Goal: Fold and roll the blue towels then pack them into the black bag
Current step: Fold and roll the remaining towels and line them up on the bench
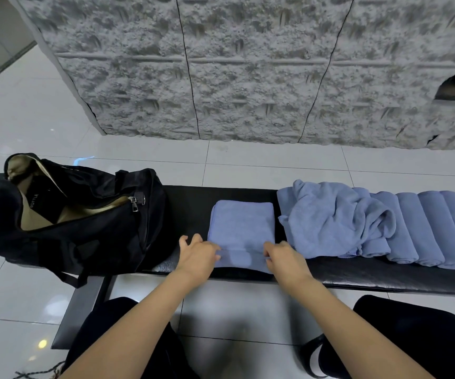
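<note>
Folded towel (241,228), a soft blue terry rectangle, lies flat on the middle of a bench (193,203), its long sides running away from the viewer. Its near edge is turned up into a low, narrow ridge. Both hands sit on that ridge. The left hand (197,254) pinches its left end with curled fingertips, two fingers lifted clear of the cloth. The right hand (286,258) pinches the right end, fingers bent down onto the fabric. Bare forearms reach in from the bottom of the view.

The bench top is black, padded and slightly glossy, like leather or vinyl.

To the left, near the towel but apart from it, a bag (70,214) of soft black fabric slumps on the bench end. Its zip is open, showing a tan lining and a dark inner pocket. A metal zip pull hangs at the end of the opening.

To the right, just beside the folded towel, a loose towel (330,222) of the same blue lies crumpled in rounded folds. It partly covers the first of several rolled towels (426,228), tight blue cylinders lying side by side and touching.

The floor (248,165) is glossy pale tile. Behind stands a wall (248,64) of rough, pitted grey stone-like panels.
</note>
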The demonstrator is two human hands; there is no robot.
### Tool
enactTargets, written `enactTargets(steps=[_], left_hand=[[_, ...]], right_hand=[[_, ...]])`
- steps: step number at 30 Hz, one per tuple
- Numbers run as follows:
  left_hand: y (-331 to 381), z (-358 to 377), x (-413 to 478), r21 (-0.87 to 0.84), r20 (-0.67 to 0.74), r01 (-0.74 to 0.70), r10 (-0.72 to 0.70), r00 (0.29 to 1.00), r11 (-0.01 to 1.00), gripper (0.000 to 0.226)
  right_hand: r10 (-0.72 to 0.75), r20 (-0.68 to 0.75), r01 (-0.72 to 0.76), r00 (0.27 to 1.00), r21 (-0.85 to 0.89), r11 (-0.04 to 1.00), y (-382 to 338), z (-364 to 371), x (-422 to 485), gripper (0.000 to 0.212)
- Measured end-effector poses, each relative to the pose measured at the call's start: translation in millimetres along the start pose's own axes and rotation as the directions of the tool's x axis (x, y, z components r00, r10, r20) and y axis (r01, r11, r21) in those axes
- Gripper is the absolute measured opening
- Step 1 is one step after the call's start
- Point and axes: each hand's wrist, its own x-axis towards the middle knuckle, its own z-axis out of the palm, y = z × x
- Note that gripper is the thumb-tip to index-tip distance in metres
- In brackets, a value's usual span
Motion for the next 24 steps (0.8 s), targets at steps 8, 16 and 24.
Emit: enactTargets(steps=[8, 16, 24], left_hand=[[9, 20, -4, 0.046, -0.329, -0.166, 0.172, 0.929, 0.985, 0.032], [11, 18, 4, 0.138, -0.192, -0.093, 0.118, 0.974, 0.986, 0.067], [3, 7, -8, -0.077, -0.023, -0.075, 0.074, 0.997, 0.994, 0.032]], right_hand=[[-0.213, -0.23, 0.155, 0.95, -0.249, 0.956, -4, 24, -14, 0.038], [-0.176, -0.245, 0.13, 0.953, -0.195, 0.972, 4, 34, -5, 0.045], [-0.194, -0.066, 0.186, 0.979, -0.114, 0.976, 10, 11, -17, 0.034]])
